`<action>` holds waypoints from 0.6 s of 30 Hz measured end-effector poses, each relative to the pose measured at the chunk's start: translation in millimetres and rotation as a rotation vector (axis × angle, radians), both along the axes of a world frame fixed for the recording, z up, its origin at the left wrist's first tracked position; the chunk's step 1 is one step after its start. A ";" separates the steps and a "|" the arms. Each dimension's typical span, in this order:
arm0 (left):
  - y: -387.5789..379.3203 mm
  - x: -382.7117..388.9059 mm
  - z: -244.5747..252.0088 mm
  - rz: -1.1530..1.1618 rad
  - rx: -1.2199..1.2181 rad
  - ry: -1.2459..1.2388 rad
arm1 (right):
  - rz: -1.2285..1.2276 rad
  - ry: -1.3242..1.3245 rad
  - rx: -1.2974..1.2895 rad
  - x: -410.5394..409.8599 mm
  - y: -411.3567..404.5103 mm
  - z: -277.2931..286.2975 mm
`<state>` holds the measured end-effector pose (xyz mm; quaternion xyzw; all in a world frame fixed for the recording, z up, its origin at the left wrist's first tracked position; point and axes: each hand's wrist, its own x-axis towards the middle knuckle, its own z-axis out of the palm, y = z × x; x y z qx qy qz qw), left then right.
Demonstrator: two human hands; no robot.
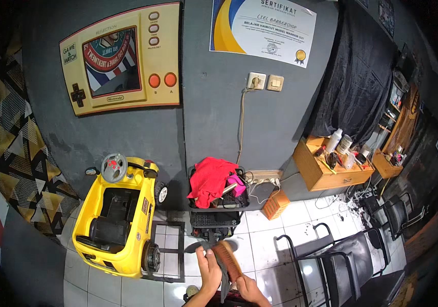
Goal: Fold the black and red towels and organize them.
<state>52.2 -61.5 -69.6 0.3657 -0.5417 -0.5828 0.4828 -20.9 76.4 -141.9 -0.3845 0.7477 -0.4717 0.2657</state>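
Note:
At the lower middle of the head view, my right hand [250, 290] grips the near end of a wooden-backed brush [228, 260]. Its reddish-brown bristles face left. My left hand [210, 270] holds a dark grey cloth [224, 283] against the bristle side, with thumb and fingers raised near the brush's far end. The cloth hangs down between both hands. Beyond them stands a black trolley [219, 209] with a red cloth [211, 178] heaped over its top and a magenta item [236, 185] beside the cloth.
A yellow ride-on toy car [145, 215] stands left on the tiled floor [265, 245]. Black armchairs [353, 257] are at right. An orange basket [276, 205] sits by the wall under a power strip [263, 179]. Bottles crowd a wooden drawer shelf [330, 180].

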 end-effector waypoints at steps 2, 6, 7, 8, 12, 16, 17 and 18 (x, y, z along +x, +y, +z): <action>0.0 1.4 8.3 0.023 -0.052 -0.030 | -0.024 0.014 0.218 -8.5 16.3 -59.8; -0.1 -0.7 13.1 -0.011 0.018 0.101 | 0.122 0.010 0.747 -47.7 77.5 -167.5; -2.8 -1.8 13.1 0.007 0.019 0.114 | 0.127 -0.008 0.748 -46.8 81.8 -155.5; -4.9 -0.1 12.9 0.005 0.048 0.044 | 0.130 -0.010 0.745 -44.0 78.8 -145.4; 1.7 -2.9 -8.3 0.064 0.130 -0.014 | -0.129 -0.268 0.449 -40.7 46.5 -67.0; 13.1 -4.2 -22.4 0.121 0.295 0.118 | -0.188 -0.469 -0.172 -17.7 18.5 12.0; 12.8 -4.8 -31.7 0.164 0.219 0.040 | -0.196 -0.476 -0.174 -12.9 15.2 20.1; 13.2 -7.8 -19.1 0.160 0.252 0.106 | -0.072 -0.358 -0.155 -11.5 12.3 25.6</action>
